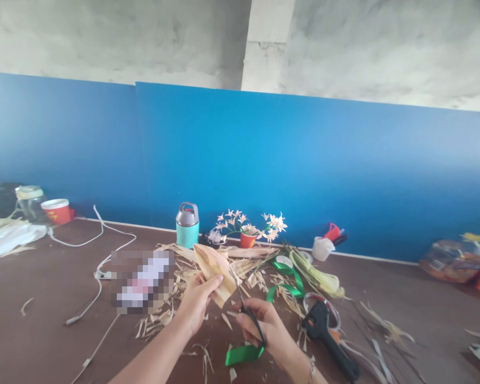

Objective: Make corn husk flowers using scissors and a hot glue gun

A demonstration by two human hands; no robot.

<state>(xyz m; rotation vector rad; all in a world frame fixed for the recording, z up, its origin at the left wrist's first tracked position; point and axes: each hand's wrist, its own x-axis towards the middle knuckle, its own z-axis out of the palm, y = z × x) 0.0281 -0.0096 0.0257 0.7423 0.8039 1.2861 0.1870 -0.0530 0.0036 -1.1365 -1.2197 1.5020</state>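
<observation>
My left hand (197,302) is closed on a pale dried corn husk (215,269) and holds it up above the brown table (44,330). My right hand (266,325) grips black-handled scissors (246,309), whose blades point up into the husk's right edge. Husk scraps and strips (172,314) lie scattered under and around both hands. A green ribbon (244,353) curls on the table just below my right hand.
A black glue gun (328,338) lies right of my right hand. Behind the husk stand a teal flask (187,225), a small pot of husk flowers (248,228) and a white cup with tools (323,247). White cables (98,277) trail at left.
</observation>
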